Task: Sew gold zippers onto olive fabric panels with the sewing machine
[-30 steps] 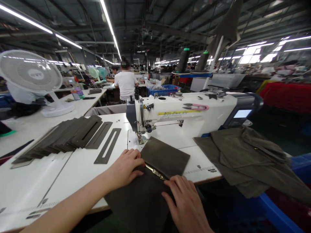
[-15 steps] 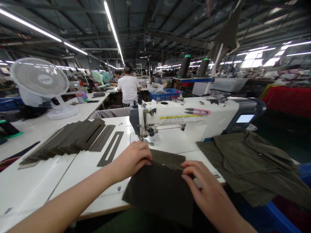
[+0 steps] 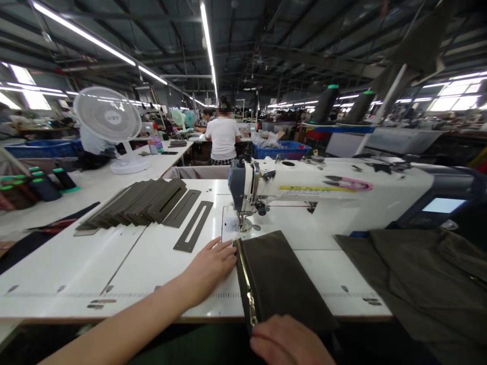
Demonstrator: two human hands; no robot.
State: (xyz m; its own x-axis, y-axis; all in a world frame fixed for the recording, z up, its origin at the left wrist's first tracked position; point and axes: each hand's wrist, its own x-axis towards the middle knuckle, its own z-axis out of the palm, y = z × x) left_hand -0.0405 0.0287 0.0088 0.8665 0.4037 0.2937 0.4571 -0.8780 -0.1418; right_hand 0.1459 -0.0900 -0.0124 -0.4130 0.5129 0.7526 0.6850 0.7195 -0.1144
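Observation:
A dark olive fabric piece [image 3: 279, 281] with a brass zipper [image 3: 246, 284] along its left edge lies on the white table just below the needle of the white sewing machine [image 3: 304, 195]. My left hand [image 3: 211, 266] rests flat beside the zipper's upper end, fingers stretched out and touching the fabric's edge. At the bottom edge, my right hand [image 3: 289, 342] curls over the near end of the fabric; its fingertips are out of sight.
A fanned stack of dark slotted fabric strips [image 3: 140, 205] lies at left, with a white fan [image 3: 110, 121] behind. A pile of olive garments [image 3: 426, 284] fills the right. Pink thread snips [image 3: 348, 183] sit on the machine. A person in white [image 3: 222, 137] works ahead.
The fabric piece was turned and laid flat, so the zipper now runs along its left edge toward the needle. My left hand flattened out; my right hand dropped back to the near end.

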